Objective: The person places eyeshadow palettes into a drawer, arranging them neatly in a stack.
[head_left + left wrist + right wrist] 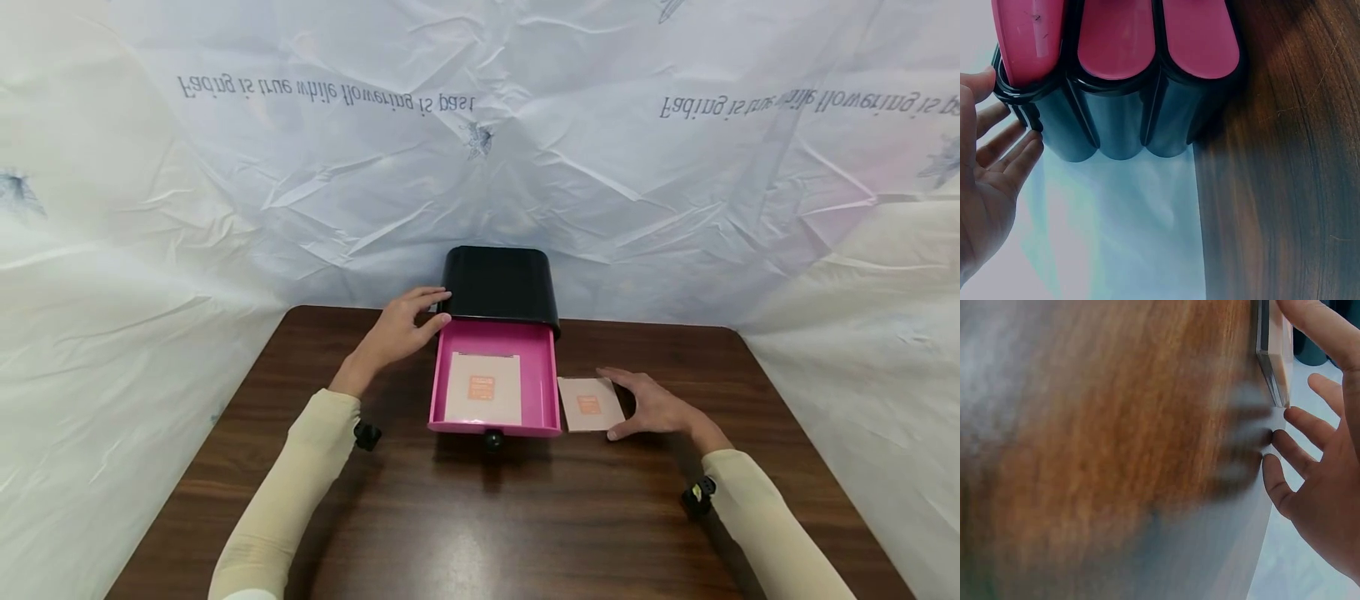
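A black drawer cabinet (498, 283) stands at the back of the table, its top pink drawer (540, 375) pulled out. Inside that drawer lies a pale pink square case (502, 396) with an orange label. My left hand (397, 329) rests against the cabinet's left side, fingers extended; the left wrist view shows its fingertips on the black casing. Right of the drawer, a similar square case (579, 404) lies on the table. My right hand (648, 404) spans this case's right side, thumb near the front corner and a finger near the back edge, fingers loosely spread.
The brown wooden table (480, 517) reaches to a white printed sheet (375, 192) at the back and sides. A round black knob (492, 442) sticks out from the drawer's front. Two more pink drawer fronts (1116, 37) show below, pushed in.
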A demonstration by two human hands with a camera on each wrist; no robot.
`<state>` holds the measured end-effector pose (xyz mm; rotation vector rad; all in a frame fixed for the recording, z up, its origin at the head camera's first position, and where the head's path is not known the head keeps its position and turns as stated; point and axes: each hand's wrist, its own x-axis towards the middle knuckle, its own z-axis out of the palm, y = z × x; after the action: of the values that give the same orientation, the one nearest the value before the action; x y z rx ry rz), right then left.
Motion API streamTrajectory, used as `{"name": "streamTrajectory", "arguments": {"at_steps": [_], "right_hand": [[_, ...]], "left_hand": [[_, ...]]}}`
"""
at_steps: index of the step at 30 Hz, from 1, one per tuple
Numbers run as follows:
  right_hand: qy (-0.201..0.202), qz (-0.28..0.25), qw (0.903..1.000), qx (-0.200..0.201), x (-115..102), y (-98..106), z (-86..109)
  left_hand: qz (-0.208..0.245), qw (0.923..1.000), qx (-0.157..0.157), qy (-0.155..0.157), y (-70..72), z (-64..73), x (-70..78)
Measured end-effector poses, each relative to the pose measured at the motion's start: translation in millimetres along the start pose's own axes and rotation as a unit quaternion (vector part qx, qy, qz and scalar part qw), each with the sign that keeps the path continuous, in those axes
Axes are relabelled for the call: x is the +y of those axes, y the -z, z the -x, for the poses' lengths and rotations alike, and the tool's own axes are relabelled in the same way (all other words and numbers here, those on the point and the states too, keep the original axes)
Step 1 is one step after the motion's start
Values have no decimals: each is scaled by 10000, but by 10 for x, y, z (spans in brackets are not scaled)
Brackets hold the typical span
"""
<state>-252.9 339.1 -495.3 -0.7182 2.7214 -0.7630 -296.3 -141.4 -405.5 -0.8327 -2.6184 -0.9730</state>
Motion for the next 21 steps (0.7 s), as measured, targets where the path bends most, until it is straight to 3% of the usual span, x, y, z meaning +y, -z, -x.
{"name": "streamTrajectory", "arguments": {"at_steps": [11,21], "right_hand": [[99,359,9991,-179,-8,9,-31],[-5,333,9994,116,-24,42,56]], "left_hand": [[8,10000,8,-35,3,0,6],[18,10000,25,-24,-11,-5,15]]}}
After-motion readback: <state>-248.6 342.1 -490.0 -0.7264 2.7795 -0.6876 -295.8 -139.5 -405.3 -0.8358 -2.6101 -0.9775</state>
